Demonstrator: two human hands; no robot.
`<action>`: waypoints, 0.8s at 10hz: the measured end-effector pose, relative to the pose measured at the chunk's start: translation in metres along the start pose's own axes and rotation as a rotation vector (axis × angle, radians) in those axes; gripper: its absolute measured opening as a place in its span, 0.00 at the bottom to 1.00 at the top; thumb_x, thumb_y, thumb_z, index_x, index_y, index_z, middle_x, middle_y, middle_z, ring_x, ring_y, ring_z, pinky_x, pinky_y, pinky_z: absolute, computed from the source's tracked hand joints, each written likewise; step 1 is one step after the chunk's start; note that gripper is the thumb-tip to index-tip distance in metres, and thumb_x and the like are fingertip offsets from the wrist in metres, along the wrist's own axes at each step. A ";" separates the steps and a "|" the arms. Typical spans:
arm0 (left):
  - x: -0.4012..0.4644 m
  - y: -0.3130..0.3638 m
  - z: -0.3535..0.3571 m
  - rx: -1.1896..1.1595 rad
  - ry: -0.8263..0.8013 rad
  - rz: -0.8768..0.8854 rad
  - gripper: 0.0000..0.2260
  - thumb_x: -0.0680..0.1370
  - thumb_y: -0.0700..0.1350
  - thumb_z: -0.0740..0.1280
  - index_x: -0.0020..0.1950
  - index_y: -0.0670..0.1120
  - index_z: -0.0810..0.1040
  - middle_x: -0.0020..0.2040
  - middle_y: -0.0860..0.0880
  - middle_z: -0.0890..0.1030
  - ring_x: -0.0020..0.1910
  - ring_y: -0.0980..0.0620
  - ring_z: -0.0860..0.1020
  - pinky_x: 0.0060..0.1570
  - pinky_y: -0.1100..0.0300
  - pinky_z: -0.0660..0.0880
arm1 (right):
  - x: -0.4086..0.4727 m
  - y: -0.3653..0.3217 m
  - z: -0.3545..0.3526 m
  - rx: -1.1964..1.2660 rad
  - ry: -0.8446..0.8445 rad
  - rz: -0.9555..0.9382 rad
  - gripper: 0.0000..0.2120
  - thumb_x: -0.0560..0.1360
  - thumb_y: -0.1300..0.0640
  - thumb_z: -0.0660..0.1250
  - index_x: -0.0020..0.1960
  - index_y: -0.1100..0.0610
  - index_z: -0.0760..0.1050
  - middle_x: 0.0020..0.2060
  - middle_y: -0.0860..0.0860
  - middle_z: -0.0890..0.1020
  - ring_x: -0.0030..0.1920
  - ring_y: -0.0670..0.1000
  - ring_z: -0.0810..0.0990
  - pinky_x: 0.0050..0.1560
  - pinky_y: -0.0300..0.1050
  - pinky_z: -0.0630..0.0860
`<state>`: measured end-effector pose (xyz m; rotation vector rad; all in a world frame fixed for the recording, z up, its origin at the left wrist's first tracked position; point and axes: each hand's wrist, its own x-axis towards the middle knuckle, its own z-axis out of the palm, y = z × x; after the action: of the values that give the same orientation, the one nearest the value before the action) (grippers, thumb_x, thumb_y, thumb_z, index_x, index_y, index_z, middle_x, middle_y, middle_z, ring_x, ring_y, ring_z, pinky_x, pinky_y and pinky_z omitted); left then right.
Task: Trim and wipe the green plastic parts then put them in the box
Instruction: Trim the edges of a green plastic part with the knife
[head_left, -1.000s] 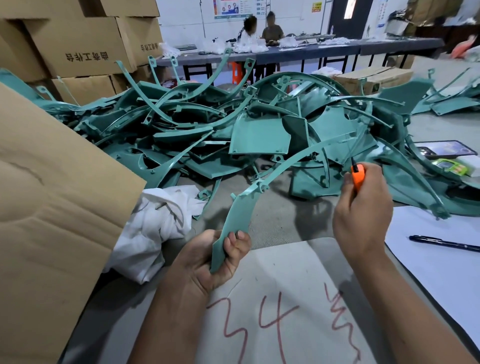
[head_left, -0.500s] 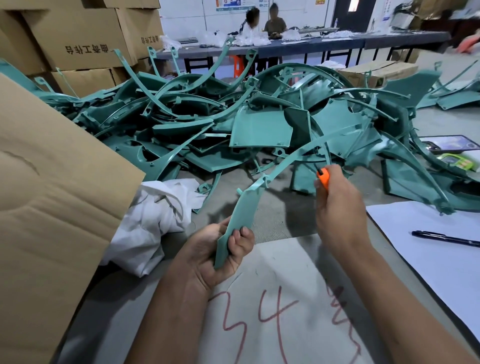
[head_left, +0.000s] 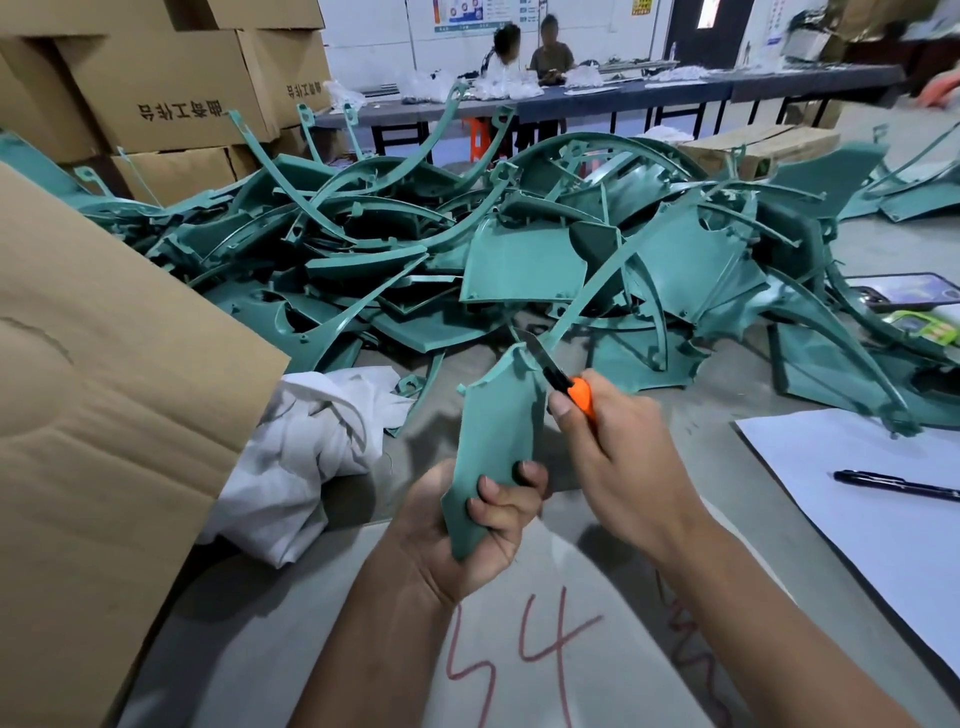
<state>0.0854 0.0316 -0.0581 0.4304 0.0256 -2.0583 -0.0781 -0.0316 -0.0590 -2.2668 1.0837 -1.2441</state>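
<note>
Black pen (head_left: 896, 486) on white paper sheet (head_left: 857, 499); phone (head_left: 906, 290) beyond; stacked cartons (head_left: 171, 88) far left.

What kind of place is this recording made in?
Most likely a small factory finishing or packing room. A large heap of green plastic parts covers the worktable, stacked cardboard cartons stand behind it, and two more people sit at a long table at the back.
</note>
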 end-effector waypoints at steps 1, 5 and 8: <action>0.001 -0.001 -0.004 -0.022 -0.063 -0.020 0.12 0.73 0.28 0.66 0.55 0.35 0.75 0.44 0.39 0.71 0.24 0.46 0.76 0.18 0.62 0.75 | 0.000 -0.001 0.001 0.026 0.001 0.021 0.17 0.86 0.48 0.58 0.39 0.50 0.64 0.28 0.44 0.69 0.30 0.48 0.70 0.32 0.46 0.65; 0.003 0.014 -0.001 0.201 0.117 0.412 0.11 0.84 0.39 0.51 0.49 0.41 0.73 0.37 0.45 0.71 0.19 0.56 0.69 0.12 0.67 0.64 | -0.006 -0.012 -0.009 0.715 -0.204 0.221 0.17 0.84 0.44 0.59 0.46 0.55 0.75 0.27 0.52 0.75 0.26 0.50 0.68 0.26 0.41 0.65; 0.011 0.007 0.004 0.502 0.274 0.815 0.22 0.86 0.36 0.51 0.71 0.54 0.76 0.31 0.49 0.78 0.21 0.56 0.71 0.18 0.66 0.67 | -0.006 -0.008 -0.009 1.096 -0.384 0.368 0.18 0.84 0.45 0.60 0.48 0.61 0.73 0.28 0.58 0.72 0.21 0.52 0.65 0.24 0.41 0.63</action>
<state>0.0855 0.0179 -0.0571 0.8639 -0.4401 -1.1733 -0.0843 -0.0213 -0.0528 -1.2965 0.4348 -0.8535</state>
